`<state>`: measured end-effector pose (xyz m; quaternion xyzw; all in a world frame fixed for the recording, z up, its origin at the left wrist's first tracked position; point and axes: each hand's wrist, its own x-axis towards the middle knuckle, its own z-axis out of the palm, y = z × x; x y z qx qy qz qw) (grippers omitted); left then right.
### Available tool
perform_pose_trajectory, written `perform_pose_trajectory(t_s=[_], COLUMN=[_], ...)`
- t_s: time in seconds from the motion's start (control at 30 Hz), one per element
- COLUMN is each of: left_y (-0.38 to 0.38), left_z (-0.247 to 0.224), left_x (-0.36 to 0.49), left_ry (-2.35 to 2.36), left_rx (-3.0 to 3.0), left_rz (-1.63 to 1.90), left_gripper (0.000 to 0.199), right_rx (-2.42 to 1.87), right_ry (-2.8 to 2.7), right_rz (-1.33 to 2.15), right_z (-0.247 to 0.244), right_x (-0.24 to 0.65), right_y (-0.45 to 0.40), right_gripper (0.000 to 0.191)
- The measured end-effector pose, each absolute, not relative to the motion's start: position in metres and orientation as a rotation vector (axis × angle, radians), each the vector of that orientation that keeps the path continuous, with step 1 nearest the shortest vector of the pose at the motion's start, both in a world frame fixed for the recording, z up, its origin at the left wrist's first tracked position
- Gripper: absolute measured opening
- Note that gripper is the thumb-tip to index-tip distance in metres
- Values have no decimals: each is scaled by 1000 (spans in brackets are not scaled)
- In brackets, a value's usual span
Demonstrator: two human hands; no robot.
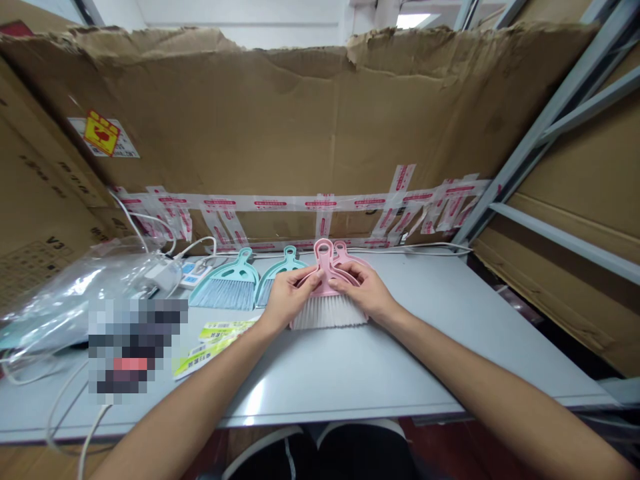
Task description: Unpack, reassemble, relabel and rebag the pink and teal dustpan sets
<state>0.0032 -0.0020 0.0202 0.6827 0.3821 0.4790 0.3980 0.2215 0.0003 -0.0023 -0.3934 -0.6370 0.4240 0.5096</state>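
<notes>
Between my two hands is a pink hand brush (327,283) with pale bristles pointing toward me and its looped handle pointing away. My left hand (289,293) pinches its left side, thumb on top. On the right side, my right hand (367,291) grips it the same way. Whether a dustpan is nested beneath this brush is hard to make out. Just behind it lies another pink piece (341,251) with a looped handle, mostly hidden. To the left rest two teal brush-and-dustpan sets, one nearer my left hand (287,263) and one farther left (227,283).
Yellow-green printed cards (213,347) lie left of my left forearm. Clear plastic wrap (65,287), a power strip (193,273) and white cables crowd the table's left side. A taped cardboard sheet (300,133) stands along the back, with a metal rack post (545,127) at right.
</notes>
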Motion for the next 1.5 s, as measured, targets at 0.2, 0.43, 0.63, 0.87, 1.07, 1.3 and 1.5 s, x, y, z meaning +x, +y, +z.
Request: perform_pose_trajectory(t_s=[0.2, 0.43, 0.63, 0.87, 1.07, 1.3, 1.5], left_y=[1, 4, 6, 7, 7, 8, 5], left_z=[16, 13, 11, 9, 9, 4, 7], left_x=[4, 5, 4, 5, 4, 8, 6], left_ry=[1016, 1012, 988, 999, 1010, 954, 943], left_rx=[1724, 1733, 1742, 1707, 1684, 1524, 1569], left_rz=[1228, 1189, 1171, 1188, 1155, 1221, 1282], left_gripper=[49, 48, 50, 49, 52, 67, 56], right_rx=[-953, -959, -927, -875, -897, -915, -1139], right_ry=[-1539, -1567, -1542, -1475, -1451, -1429, -1307], right_rz=[1046, 1150, 1175, 1258, 1318, 1336, 1295], right_z=[-2, -1, -3, -7, -5, 3, 24], right_x=[225, 231, 229, 230, 232, 237, 307], right_y=[5, 8, 7, 9, 8, 11, 45], right_gripper=[42, 47, 49, 54, 55, 50, 63])
